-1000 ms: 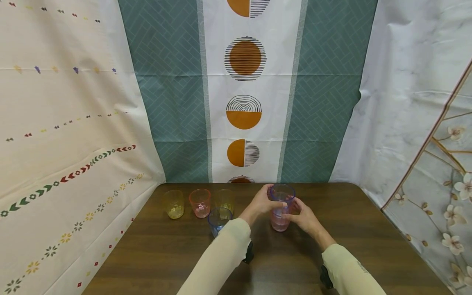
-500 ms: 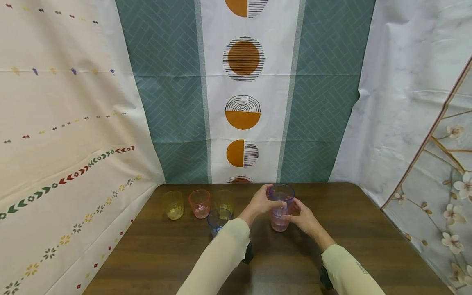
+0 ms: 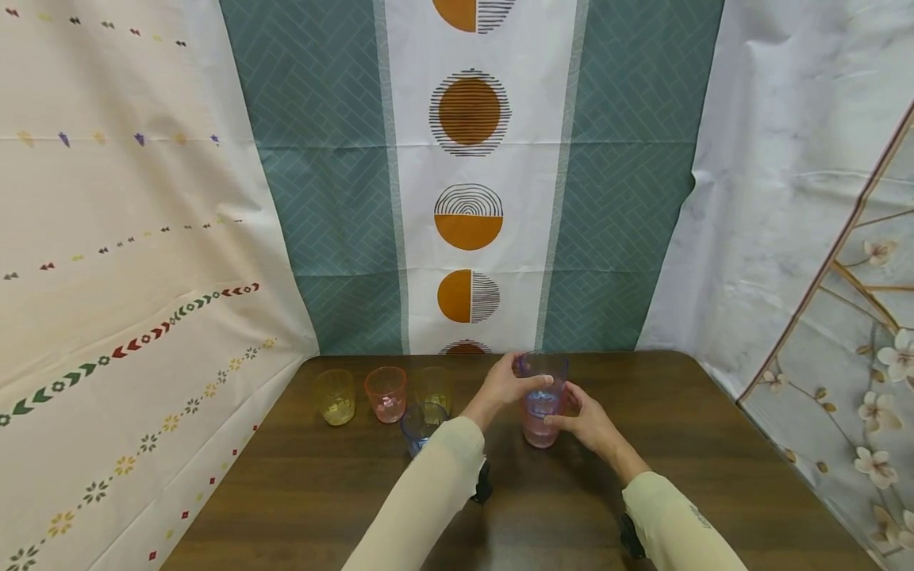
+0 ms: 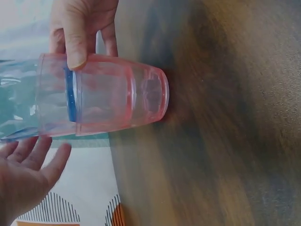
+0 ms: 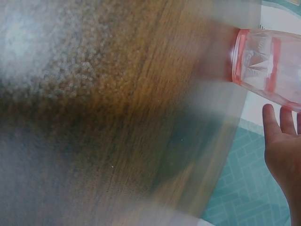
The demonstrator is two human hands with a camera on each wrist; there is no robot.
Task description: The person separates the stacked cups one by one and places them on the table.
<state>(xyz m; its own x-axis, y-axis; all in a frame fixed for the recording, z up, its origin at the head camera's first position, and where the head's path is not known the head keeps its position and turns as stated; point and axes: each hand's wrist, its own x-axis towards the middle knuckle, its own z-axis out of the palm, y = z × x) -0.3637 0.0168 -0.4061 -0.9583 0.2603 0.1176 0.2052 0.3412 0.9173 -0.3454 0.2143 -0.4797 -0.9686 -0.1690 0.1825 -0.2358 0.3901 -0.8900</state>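
Blue cup [image 3: 544,363] nests upright in a pink cup [image 3: 539,434] on the surface [image 3: 286,507]; my left grip [image 3: 504,388] curls round the upper, my right grip [image 3: 591,424] clasps the lower, seemingly steadying it.

Head view: we look forward and down from the near side of the stacked pink cup [image 3: 539,434], farthest back. Left wrist: close, facing it, rolled so its base points right. Right wrist: we're also close, rolled the other way, the cup cut by the right edge. Both wrist views share its base and nearby table [image 3: 286,492].
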